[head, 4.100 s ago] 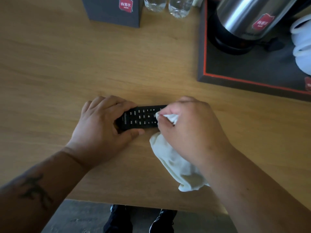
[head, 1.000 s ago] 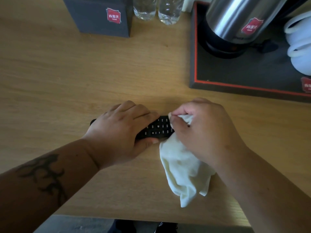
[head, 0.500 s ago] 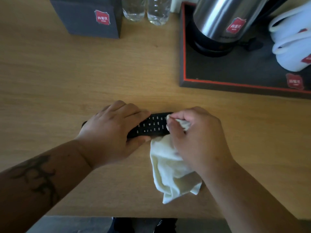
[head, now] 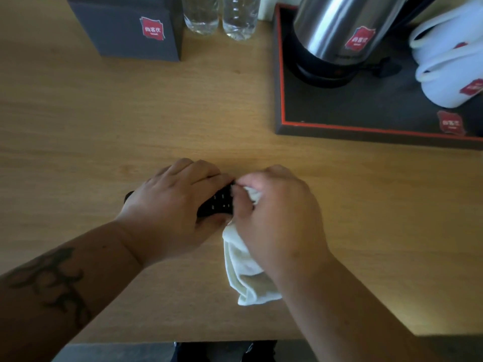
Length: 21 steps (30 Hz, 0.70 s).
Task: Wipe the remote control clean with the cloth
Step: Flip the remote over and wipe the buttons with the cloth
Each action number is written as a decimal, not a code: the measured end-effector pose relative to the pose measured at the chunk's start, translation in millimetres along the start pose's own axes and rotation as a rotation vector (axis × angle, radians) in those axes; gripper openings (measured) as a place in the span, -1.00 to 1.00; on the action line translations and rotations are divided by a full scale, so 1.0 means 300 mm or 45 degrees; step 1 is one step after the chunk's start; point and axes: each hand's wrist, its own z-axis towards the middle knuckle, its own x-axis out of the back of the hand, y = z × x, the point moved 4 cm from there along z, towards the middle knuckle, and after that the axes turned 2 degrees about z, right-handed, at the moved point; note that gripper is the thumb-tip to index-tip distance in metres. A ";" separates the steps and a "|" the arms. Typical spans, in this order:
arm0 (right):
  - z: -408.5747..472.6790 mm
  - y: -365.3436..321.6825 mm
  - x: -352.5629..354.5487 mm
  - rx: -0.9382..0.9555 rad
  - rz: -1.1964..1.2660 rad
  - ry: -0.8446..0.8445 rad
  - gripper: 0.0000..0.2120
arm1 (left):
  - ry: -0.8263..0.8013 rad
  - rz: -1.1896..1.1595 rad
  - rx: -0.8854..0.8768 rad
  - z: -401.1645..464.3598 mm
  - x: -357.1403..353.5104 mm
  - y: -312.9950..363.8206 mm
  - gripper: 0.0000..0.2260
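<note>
- I judge the wiping step to be under way: my right hand (head: 277, 218) has its fingers curled round a bunched part of the cloth (head: 245, 270) and pinches it against the remote control (head: 218, 202).
- My left hand (head: 172, 207) lies over the remote control, fingers curled across its far edge and thumb at its near edge, pinning it flat on the surface (head: 130, 126).
- Only a short stretch of the remote control's button face shows, between the two hands; a dark tip pokes out to the left of the left hand.
- The right hand sits just right of that exposed stretch, its fingertips touching it. The rest of the cloth trails from under the hand toward me, lying on the surface.
- The remote control lies near the front edge of the surface, well apart from the tray (head: 366, 131) at the far right.
- As I see it, the next move calls for dragging the cloth along the buttons while the left hand gives way to uncover the hidden part.
</note>
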 end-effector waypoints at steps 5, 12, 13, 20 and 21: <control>-0.006 -0.003 0.009 0.079 -0.095 -0.072 -0.89 | 0.006 -0.062 0.013 0.004 0.002 -0.004 -0.52; 0.001 0.088 0.125 -0.140 -0.096 -0.254 -0.91 | -0.089 -0.094 0.024 0.015 -0.019 0.031 -0.47; 0.012 0.086 0.136 -0.136 -0.069 -0.247 -0.92 | -0.090 -0.106 0.033 0.016 -0.018 0.030 -0.48; 0.137 0.034 0.062 -0.032 -0.308 -0.458 -0.83 | -0.080 -0.108 0.071 0.015 -0.017 0.027 -0.55; 0.154 0.061 0.079 -0.103 -0.321 -0.508 -0.82 | -0.092 -0.106 0.065 0.012 -0.016 0.027 -0.53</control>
